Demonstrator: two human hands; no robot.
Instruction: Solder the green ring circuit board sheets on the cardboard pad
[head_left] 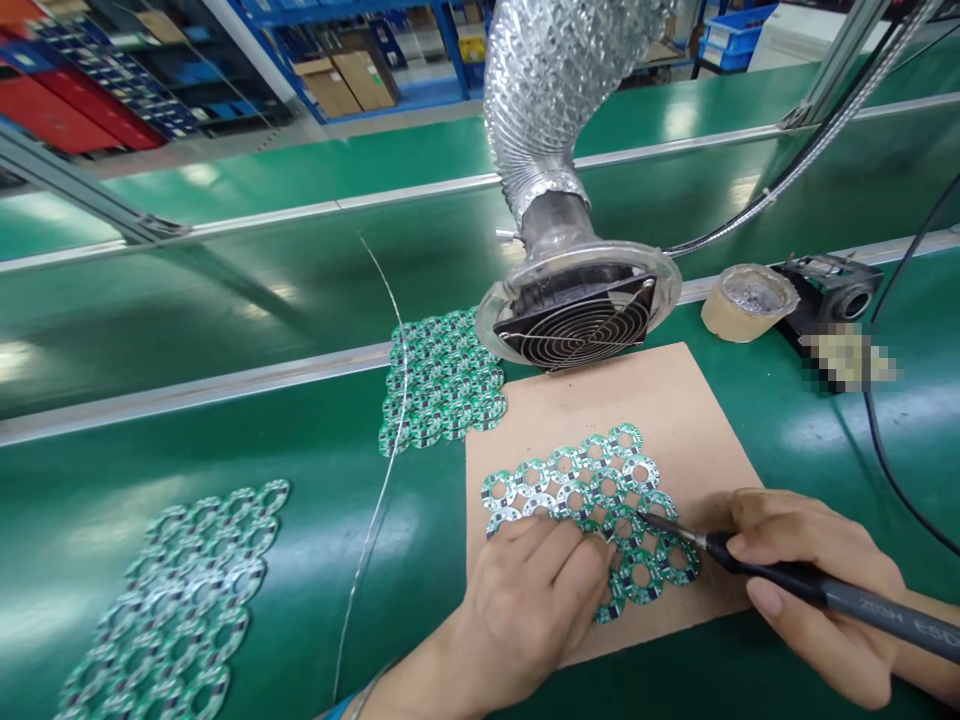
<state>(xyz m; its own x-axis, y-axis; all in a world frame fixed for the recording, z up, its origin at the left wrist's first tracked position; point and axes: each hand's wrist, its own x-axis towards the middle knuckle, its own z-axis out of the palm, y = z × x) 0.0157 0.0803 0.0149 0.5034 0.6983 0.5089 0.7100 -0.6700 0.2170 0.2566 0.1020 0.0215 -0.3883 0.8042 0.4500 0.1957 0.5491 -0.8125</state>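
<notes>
A panel of ring-shaped green circuit boards (pixel 640 575) lies on a sheet of brown cardboard (pixel 675 400). My left hand (pixel 536 595) rests over the panel's near left part with its fingers closed. What its fingertips pinch is too small and hidden to make out. In my right hand (pixel 817 580) is a soldering iron (pixel 806 585), gripped like a pen. Its metal tip points left and reaches the boards near the panel's right side, close to my left fingertips.
A fan-fronted fume extractor (pixel 585 320) on a silver duct (pixel 555 90) hangs behind the cardboard. More circuit board panels lie at left (pixel 180 600) and at the back (pixel 442 380). Solder wire (pixel 375 510) arcs down at left. A round tub (pixel 750 300) and an iron stand (pixel 840 290) are back right.
</notes>
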